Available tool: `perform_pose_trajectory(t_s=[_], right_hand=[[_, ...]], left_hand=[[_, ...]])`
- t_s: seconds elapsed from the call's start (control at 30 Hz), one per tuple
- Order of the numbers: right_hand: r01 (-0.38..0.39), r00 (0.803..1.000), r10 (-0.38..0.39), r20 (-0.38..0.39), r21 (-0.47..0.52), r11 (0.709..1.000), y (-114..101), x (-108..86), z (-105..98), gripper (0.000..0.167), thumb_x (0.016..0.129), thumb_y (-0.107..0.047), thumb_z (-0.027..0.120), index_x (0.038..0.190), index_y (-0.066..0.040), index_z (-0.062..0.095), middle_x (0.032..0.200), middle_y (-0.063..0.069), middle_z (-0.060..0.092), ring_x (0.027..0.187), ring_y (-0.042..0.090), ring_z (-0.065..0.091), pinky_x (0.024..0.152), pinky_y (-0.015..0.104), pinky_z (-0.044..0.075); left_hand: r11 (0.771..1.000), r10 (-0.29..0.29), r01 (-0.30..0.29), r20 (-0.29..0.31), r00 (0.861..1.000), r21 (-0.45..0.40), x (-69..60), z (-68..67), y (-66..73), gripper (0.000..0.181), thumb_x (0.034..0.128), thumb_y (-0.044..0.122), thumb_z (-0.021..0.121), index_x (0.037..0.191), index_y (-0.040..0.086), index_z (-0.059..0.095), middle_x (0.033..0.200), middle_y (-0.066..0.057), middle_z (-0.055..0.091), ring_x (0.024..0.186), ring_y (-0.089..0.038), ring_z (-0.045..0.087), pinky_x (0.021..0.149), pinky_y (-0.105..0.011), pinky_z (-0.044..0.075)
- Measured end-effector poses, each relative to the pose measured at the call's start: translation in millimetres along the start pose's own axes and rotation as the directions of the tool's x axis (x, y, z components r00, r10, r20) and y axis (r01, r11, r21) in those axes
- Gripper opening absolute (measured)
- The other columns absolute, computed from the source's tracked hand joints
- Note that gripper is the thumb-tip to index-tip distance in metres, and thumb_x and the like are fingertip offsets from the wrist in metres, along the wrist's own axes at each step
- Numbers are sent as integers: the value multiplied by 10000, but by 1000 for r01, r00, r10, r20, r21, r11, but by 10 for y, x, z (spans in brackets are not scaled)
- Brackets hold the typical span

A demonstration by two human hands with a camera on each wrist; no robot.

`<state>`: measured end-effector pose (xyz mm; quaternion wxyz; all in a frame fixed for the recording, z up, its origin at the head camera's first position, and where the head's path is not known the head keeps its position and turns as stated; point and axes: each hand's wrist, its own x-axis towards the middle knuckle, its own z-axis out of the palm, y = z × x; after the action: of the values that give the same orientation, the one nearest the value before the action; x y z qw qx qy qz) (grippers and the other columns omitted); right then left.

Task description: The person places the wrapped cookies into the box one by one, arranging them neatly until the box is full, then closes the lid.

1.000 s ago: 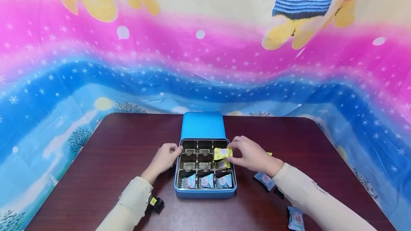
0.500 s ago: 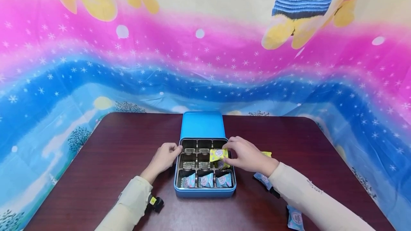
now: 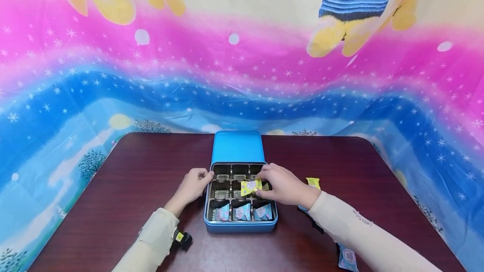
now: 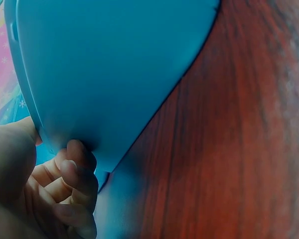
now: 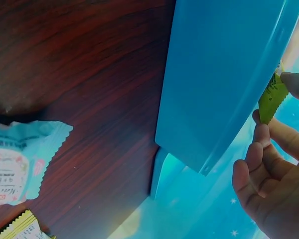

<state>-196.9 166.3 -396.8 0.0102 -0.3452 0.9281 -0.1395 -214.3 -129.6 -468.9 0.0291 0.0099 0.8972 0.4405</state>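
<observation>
A blue tin box (image 3: 240, 227) with a tray of compartments stands on the table, its lid (image 3: 238, 146) folded back. My left hand (image 3: 193, 187) holds the tin's left rim; in the left wrist view its fingertips (image 4: 78, 154) meet the tin's wall. Between thumb and fingers, my right hand (image 3: 286, 184) pinches a yellow wrapped candy (image 3: 250, 187) over the middle row. Behind those fingers another yellow candy (image 3: 266, 187) is partly hidden in the right compartment. Blue wrapped candies (image 3: 242, 212) fill the front row. The right wrist view shows the pinched candy's edge beyond the tin.
On the table (image 3: 159, 154), right of the tin, lie a yellow candy (image 3: 313, 182) and, nearer me, a blue candy (image 3: 347, 258). Another blue candy is mostly covered by the right sleeve (image 3: 348, 217). A patterned cloth (image 3: 234, 74) hangs behind the table.
My right hand has moved left with the yellow candy, from the right column toward the middle one. My left hand stays at the tin's rim.
</observation>
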Motion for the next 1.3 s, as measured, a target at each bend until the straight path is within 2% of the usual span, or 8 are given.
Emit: perform_pose_trajectory(t_s=[0.47,0.73,1.03,1.3], right_hand=[[35,999,-36,-1,-39,999,-113,64,43,315,888,-363,754,1122,-151,756,992,-46,677,734,53,469,668,245,431],[30,999,-32,-26,-85,996,-177,110,75,314,881,-361,766,1112,-148,758,996,-18,698,818,102,600,727,308,519],[17,999,-20,-26,-120,993,-219,150,115,320,877,-398,762,1091,-160,768,972,-31,701,800,97,573,697,292,474],[17,1000,-19,-14,-122,992,-234,185,145,317,886,-402,751,1085,-155,772,949,-45,692,850,118,601,735,300,507]], left_hand=[[1000,2,-2,-4,1000,0,-7,-1,-3,401,1006,361,578,677,143,507,476,37,475,432,-142,476,480,-283,389],[1000,5,-5,-3,1000,2,-6,3,-5,401,1006,363,578,681,142,501,477,37,469,433,-145,478,485,-286,389],[1000,12,-12,-14,1000,5,-16,-7,-10,398,1005,364,579,680,146,508,475,36,467,434,-147,483,490,-286,388],[1000,5,-5,-12,1000,0,-8,1,-10,397,1007,365,578,684,144,510,475,39,464,430,-143,480,488,-284,390]])
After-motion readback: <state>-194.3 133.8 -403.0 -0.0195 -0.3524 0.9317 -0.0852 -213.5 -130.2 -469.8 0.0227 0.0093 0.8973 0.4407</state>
